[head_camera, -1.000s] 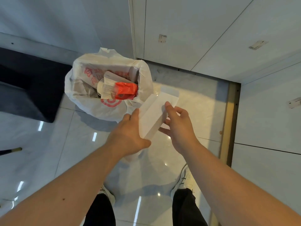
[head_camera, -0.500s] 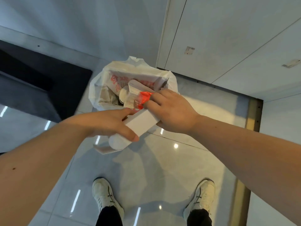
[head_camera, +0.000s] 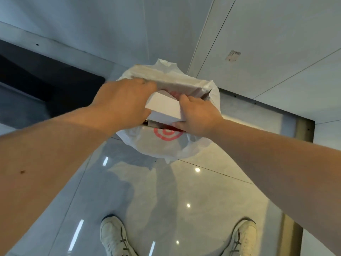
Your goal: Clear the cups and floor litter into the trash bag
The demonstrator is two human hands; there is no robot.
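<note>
Both hands, left hand [head_camera: 123,100] and right hand [head_camera: 199,115], grip a flat white box [head_camera: 164,106] in the mouth of the white trash bag [head_camera: 164,145] standing on the glossy floor [head_camera: 166,200].

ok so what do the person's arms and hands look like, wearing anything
Both forearms are bare up to the frame edge: no sleeves, gloves, watch or rings show on the left hand or right hand. The left forearm carries a small dark mole.
</note>
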